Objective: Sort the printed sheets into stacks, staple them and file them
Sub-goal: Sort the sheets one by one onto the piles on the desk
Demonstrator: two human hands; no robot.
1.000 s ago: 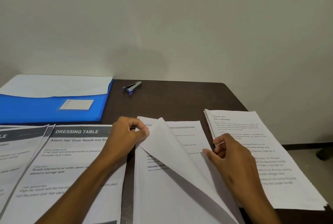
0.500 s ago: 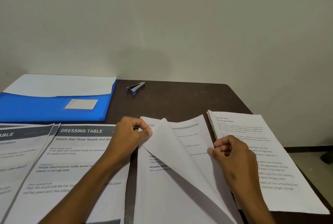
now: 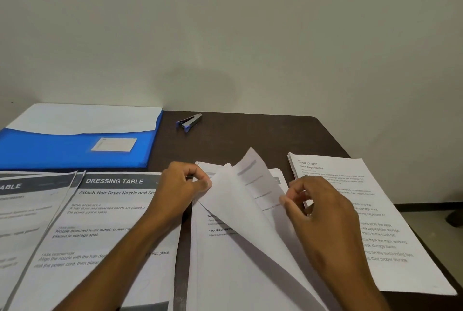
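sorting continues: left hand (image 3: 184,186) pinches the lifted white printed sheets (image 3: 240,195); right hand (image 3: 318,206) pinches one sheet's edge; it should peel singly.

I read "DRESSING TABLE" in white capitals on the grey header of the left-centre sheet (image 3: 110,223), with "Attach Hair Dryer Nozzle and Sto…" below it, cut off by my left hand (image 3: 183,185). The far-left sheet (image 3: 27,210) shows only "…ABLE". The right stack (image 3: 380,223) is headed "TASK ID 2721" and "Desk Organization". The middle stack (image 3: 225,260) shows "REQUIRED PROPS", partly covered. The folder's label (image 3: 114,144) is illegible.
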